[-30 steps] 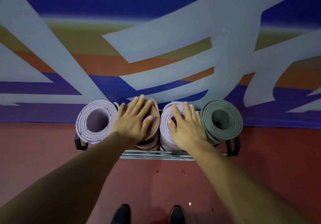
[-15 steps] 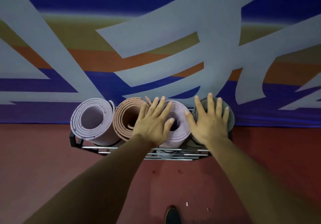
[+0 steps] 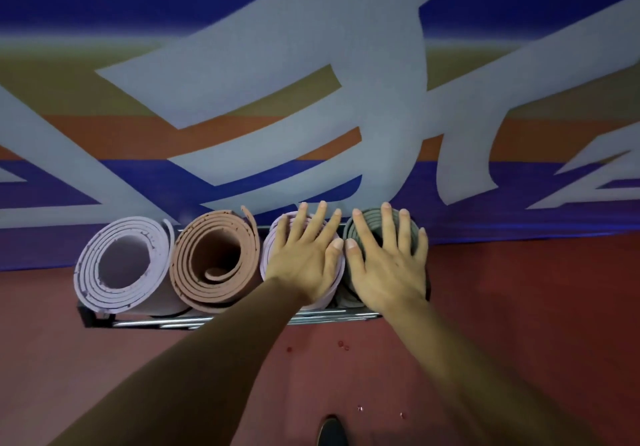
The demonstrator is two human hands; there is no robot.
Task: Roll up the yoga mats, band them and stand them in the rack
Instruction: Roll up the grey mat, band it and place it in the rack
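Several rolled yoga mats stand on end in a low metal rack [image 3: 104, 319] against the wall. From the left they are a lilac mat [image 3: 88, 281], an orange-brown mat [image 3: 187, 272], a second lilac mat [image 3: 268, 255] and a grey-green mat [image 3: 370, 218]. My left hand [image 3: 304, 258] lies flat, fingers spread, on top of the second lilac mat. My right hand [image 3: 388, 262] lies flat on top of the grey-green mat and covers most of it. No bands show from above.
A wall banner [image 3: 311, 99] with blue, orange and olive stripes and large pale strokes rises right behind the rack. The floor [image 3: 519, 307] is red. A dark shoe tip [image 3: 332, 433] shows at the bottom edge.
Both hands shifted one mat to the right: the left from the orange-brown mat to the second lilac one, the right from that lilac mat to the grey-green one. The view moved closer.
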